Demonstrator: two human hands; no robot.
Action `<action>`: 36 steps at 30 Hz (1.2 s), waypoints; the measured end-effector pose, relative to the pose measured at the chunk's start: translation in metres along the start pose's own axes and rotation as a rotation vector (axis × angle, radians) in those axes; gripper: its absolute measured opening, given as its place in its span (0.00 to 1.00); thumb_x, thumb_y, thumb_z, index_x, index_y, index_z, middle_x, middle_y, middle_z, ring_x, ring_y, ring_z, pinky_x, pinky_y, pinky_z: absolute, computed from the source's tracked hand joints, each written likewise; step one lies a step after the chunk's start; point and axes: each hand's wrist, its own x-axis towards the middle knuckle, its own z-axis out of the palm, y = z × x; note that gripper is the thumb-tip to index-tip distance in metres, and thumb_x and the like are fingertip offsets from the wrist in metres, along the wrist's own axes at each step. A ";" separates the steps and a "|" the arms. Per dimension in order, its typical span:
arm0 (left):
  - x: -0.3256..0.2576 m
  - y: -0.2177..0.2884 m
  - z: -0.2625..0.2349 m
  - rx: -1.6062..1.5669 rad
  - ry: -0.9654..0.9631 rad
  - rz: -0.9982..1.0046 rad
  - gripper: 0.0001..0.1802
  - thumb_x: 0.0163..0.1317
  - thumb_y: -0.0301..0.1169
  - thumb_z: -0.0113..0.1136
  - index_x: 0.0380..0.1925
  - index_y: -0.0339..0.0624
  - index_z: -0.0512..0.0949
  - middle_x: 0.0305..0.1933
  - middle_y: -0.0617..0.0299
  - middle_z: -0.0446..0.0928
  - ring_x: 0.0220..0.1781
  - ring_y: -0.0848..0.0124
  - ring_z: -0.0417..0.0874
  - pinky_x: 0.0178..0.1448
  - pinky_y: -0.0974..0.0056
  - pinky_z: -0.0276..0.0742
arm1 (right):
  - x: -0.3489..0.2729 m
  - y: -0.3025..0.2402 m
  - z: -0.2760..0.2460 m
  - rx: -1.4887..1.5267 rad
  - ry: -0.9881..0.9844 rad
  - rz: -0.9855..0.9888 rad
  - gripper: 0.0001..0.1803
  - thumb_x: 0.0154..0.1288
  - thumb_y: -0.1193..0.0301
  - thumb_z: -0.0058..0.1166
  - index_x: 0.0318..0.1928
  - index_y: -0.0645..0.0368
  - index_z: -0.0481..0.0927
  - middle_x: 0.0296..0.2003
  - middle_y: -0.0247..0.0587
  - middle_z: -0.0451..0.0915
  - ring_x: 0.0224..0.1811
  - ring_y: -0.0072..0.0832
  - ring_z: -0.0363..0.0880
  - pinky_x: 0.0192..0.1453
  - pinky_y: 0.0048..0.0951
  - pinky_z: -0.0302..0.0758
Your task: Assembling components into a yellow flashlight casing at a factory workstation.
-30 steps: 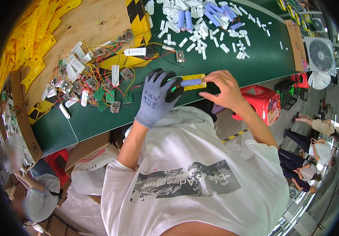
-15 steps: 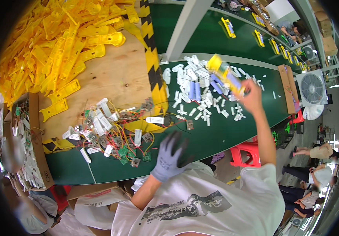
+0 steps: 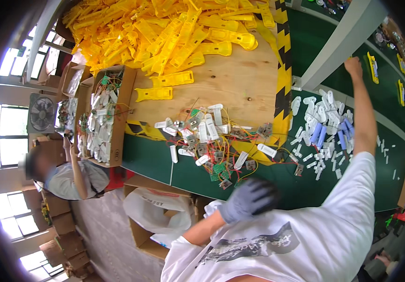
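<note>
My right hand (image 3: 353,68) is stretched out to the far green belt, beside the grey metal post. A small bit of the yellow casing (image 3: 351,58) shows at its closed fingertips; the post hides the rest. My left hand (image 3: 251,199), in a grey glove with dark fingers, hovers at the near table edge, in front of my shirt. Its fingers look bent but are smeared by motion, and nothing shows in them. Just beyond it lies a tangle of wired circuit boards (image 3: 219,169) and white plastic covers (image 3: 207,129).
Yellow casings (image 3: 165,35) are heaped on the wooden board (image 3: 230,94). White parts with blue cylindrical cells (image 3: 319,135) lie on the green table (image 3: 183,174). A carton of white parts (image 3: 129,89) stands left, near another person (image 3: 78,178). Filled casings (image 3: 373,68) rest on the belt.
My right hand has moved farther out with the yellow casing, from over the white parts to the belt by the post. My left fingers, spread before, are now bent. The view has turned left.
</note>
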 end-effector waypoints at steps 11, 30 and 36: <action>0.030 -0.288 -0.191 0.724 -0.068 -0.504 0.27 0.49 0.38 0.72 0.50 0.44 0.78 0.58 0.51 0.71 0.56 0.52 0.74 0.59 0.55 0.71 | -0.306 0.064 -0.160 0.782 -0.180 -0.428 0.15 0.64 0.69 0.58 0.50 0.61 0.80 0.35 0.32 0.83 0.37 0.16 0.77 0.40 0.21 0.71; 0.020 0.034 -0.037 0.427 -0.171 0.076 0.34 0.42 0.33 0.69 0.56 0.47 0.75 0.63 0.53 0.67 0.67 0.50 0.64 0.73 0.44 0.53 | -0.566 -0.035 -0.111 1.769 -0.601 -0.314 0.18 0.77 0.63 0.40 0.50 0.63 0.78 0.37 0.35 0.80 0.33 0.17 0.79 0.27 0.18 0.73; -0.039 0.037 0.001 0.284 -0.029 -0.181 0.35 0.47 0.29 0.65 0.60 0.56 0.73 0.70 0.53 0.60 0.73 0.47 0.54 0.75 0.39 0.41 | -0.607 -0.027 -0.097 1.889 -0.769 -0.193 0.21 0.78 0.60 0.37 0.54 0.63 0.75 0.41 0.36 0.79 0.39 0.19 0.79 0.40 0.21 0.79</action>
